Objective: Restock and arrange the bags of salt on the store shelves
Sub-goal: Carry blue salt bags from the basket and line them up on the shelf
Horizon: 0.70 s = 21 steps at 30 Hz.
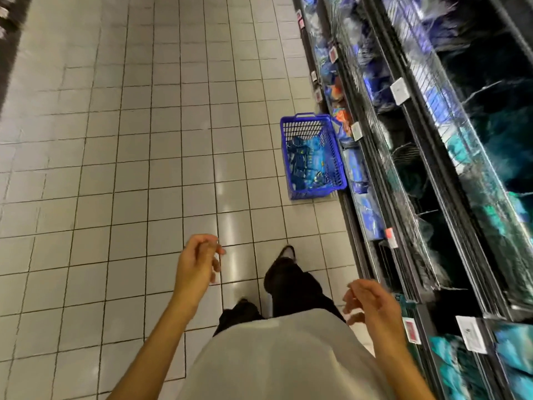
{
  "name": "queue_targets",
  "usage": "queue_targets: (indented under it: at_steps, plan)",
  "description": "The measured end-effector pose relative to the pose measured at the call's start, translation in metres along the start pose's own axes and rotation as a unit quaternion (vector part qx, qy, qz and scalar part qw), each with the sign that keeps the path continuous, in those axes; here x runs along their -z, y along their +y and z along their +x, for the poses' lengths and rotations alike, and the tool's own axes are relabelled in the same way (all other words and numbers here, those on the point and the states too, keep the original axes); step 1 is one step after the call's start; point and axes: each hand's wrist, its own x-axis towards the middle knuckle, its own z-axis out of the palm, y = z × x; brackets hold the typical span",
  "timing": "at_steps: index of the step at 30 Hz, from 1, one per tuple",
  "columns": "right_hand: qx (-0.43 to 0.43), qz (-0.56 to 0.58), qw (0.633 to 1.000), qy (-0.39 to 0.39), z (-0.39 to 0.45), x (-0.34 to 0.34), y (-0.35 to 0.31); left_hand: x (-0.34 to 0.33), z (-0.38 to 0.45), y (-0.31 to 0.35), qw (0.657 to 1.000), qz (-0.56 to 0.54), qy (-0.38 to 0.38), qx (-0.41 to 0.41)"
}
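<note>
A blue plastic basket (288,157) stands on the tiled floor against the foot of the shelves, some way ahead of me. Blue bags of salt (305,164) lie inside it. My left hand (197,259) hangs in front of me over the floor, fingers loosely curled, holding nothing. Low on the right, close to the shelf edge, my right hand (370,303) is also loosely curled and empty. The store shelves (409,157) run along the right side, stocked with blue and teal bags; the picture is blurred.
The aisle floor (129,168) of pale tiles stretches ahead and to the left. Price tags (400,90) stick out from the shelf rails. My dark trousers and shoes (288,272) show below my white shirt. A dark fixture edges the far left.
</note>
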Motion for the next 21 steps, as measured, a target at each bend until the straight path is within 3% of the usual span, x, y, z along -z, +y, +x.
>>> queue_targets:
  at_steps: [5, 11, 21]
  plan:
    - [-0.026, 0.01, 1.0, -0.011, 0.091, -0.02, -0.033, -0.03, 0.082, 0.046, 1.0, 0.009, 0.012, 0.009]
    - [-0.011, -0.029, 0.997, -0.069, 0.21, -0.063, -0.111, -0.05, 0.147, 0.09, 0.995, -0.037, 0.087, 0.045]
    - [0.022, -0.062, 0.983, -0.17, 0.345, -0.186, -0.25, -0.035, 0.259, 0.154, 0.981, -0.082, 0.168, 0.059]
